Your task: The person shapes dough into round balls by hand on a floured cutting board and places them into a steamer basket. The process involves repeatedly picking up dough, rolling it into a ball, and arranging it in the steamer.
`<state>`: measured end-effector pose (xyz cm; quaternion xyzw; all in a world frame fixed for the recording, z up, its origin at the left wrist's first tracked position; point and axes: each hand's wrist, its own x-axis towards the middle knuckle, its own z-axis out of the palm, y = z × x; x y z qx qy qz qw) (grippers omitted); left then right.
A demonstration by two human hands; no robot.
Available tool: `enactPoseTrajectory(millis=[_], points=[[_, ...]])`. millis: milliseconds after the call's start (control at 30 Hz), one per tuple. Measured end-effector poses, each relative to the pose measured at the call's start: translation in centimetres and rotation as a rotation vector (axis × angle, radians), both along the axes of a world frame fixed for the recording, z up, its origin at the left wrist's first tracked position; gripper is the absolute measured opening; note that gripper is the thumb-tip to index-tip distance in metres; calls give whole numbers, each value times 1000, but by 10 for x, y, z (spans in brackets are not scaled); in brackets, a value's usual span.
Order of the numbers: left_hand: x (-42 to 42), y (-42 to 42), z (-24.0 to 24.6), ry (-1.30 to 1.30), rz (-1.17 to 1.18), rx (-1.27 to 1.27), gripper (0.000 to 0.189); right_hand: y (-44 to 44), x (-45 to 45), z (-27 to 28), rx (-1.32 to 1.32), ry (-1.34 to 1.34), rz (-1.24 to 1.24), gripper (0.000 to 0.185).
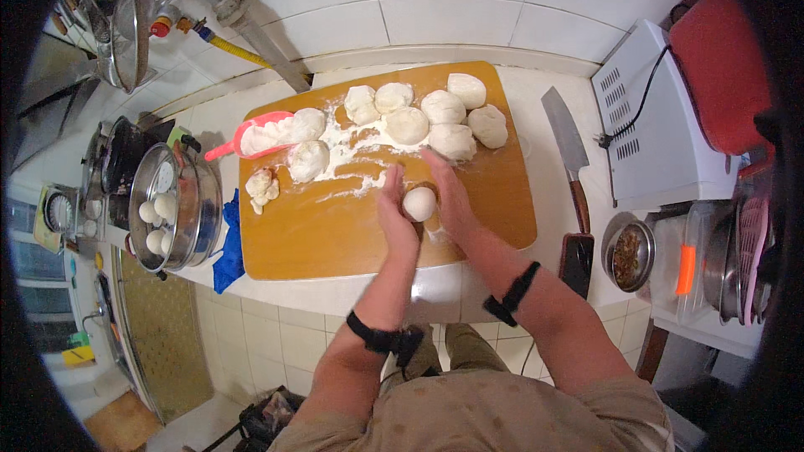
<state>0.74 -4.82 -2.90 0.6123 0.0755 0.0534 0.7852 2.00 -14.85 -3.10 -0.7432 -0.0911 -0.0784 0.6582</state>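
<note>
A smooth white dough ball [419, 204] stands between my two palms near the front of the wooden board [326, 226]. My left hand [400, 216] cups its left side, and my right hand [453, 198] curves around the right side with its fingers pointing away from me. Beyond my fingertips lie several rougher dough pieces [406, 125], some of them touching, on scattered flour [352, 154]. Left of these, a red scoop [260, 133] of flour rests against two more dough pieces [309, 161]. A small lumpy scrap of dough [262, 189] lies at the board's left side.
At left, a steel steamer pot [178, 207] holds several smooth dough balls, beside a blue cloth [228, 248]. A cleaver [566, 132] and a black phone-like object [576, 263] lie right of the board. Further right are a white appliance [653, 119] and a steel bowl of filling [628, 256].
</note>
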Motion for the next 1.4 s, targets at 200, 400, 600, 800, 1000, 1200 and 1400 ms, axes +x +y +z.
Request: enactPoseTrajectory(millis=[200,400,600,800,1000,1200,1400], points=[[13,-1,16,21,-154,106,50,19,-16,9,48,54,-18,53],[9,-1,18,-8,50,182,57,2,-2,10,-112,-87,-91,44],[15,1,12,-51,-189,-95,63,17,-19,26,113,-24,-3,46],[4,-9,12,-63,51,428,69,4,2,20,-88,54,18,46],[29,9,-7,-54,-9,-310,55,12,-26,22,309,256,4,48],[12,39,0,-301,-212,660,52,-88,-42,30,-454,-106,-241,38],[26,42,71,-366,-687,1474,74,-100,-40,12,-629,-60,-217,36]])
